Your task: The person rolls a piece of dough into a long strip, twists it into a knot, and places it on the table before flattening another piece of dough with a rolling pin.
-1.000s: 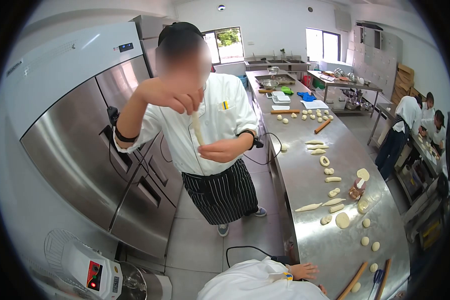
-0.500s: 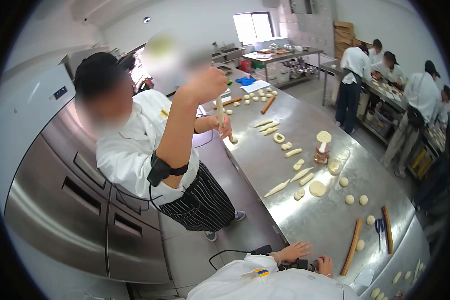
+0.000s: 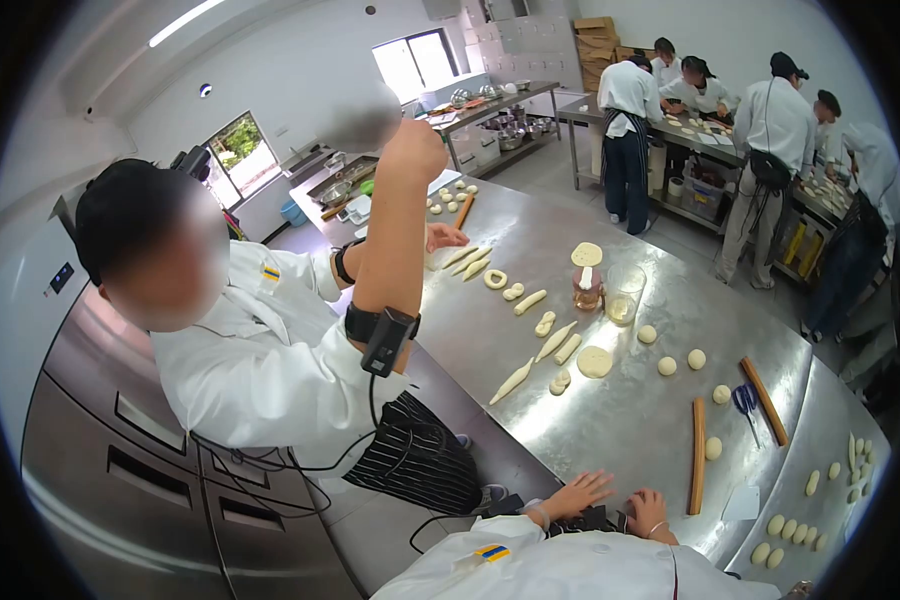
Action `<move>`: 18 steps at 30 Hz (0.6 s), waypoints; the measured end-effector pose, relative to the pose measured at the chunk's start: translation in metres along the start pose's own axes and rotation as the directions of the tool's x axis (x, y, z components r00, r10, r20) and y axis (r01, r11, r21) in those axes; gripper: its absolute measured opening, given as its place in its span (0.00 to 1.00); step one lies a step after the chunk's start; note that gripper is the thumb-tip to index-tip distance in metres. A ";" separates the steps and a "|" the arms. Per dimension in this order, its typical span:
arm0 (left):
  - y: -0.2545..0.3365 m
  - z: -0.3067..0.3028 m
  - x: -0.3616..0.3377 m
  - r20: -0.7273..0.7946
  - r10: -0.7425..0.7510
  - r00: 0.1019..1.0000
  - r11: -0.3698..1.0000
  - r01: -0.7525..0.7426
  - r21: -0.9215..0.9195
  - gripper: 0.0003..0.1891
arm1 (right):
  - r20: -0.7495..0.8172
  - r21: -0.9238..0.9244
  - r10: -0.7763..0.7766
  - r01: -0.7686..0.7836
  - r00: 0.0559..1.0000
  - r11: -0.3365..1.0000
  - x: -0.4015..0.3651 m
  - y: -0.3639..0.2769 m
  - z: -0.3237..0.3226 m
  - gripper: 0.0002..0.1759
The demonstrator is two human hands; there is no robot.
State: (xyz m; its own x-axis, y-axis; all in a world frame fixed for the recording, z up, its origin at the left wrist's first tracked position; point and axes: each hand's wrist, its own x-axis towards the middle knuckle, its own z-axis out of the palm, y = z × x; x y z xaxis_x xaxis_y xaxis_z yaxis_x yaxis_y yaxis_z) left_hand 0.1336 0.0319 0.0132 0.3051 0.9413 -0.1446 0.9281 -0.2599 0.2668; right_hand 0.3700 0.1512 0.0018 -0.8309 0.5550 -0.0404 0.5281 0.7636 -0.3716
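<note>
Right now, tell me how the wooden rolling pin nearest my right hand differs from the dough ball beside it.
The rolling pin is brown, while the dough ball is pale cream. The rolling pin is a long, straight rod; the dough ball is small and round. Both lie on the metal table, and neither is in your fingers.
</note>
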 end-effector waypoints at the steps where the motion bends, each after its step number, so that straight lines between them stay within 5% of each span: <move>1: -0.003 0.009 0.002 -0.046 0.003 0.999 1.000 -0.003 -0.016 0.48 | 0.010 0.008 0.002 -0.002 1.000 1.000 0.001 -0.001 0.001 0.28; 6: -0.006 0.032 0.004 -0.181 0.012 0.983 1.000 -0.008 0.022 0.46 | 0.053 -0.015 0.064 -0.064 0.997 0.998 -0.001 -0.020 -0.011 0.29; 11: 0.011 0.012 0.011 -0.039 -0.138 0.990 0.970 0.127 -0.205 0.39 | 0.052 -0.108 0.068 -0.062 0.996 0.992 -0.002 -0.024 -0.007 0.33; 12: 0.014 0.026 0.007 -0.194 -0.154 0.969 0.973 0.114 -0.200 0.35 | 0.039 -0.105 0.058 -0.054 0.998 0.993 -0.003 -0.018 -0.001 0.33; 16: 0.019 -0.004 -0.033 -0.350 -0.105 0.931 0.948 -0.012 -0.317 0.30 | 0.005 -0.069 0.156 -0.155 0.988 0.985 -0.007 -0.031 0.010 0.33; 18: -0.010 0.001 -0.052 -0.286 -0.029 0.958 0.949 -0.063 -0.310 0.30 | -0.032 -0.013 0.260 -0.260 0.965 0.965 0.002 -0.046 0.012 0.33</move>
State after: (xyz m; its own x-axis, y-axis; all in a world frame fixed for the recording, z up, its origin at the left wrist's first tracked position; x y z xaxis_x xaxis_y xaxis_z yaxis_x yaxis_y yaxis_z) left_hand 0.1092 -0.0145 0.0169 0.2040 0.9708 0.1261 0.7951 -0.2394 0.5572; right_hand 0.3417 0.1134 0.0073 -0.6592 0.7445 -0.1060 0.7284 0.5971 -0.3360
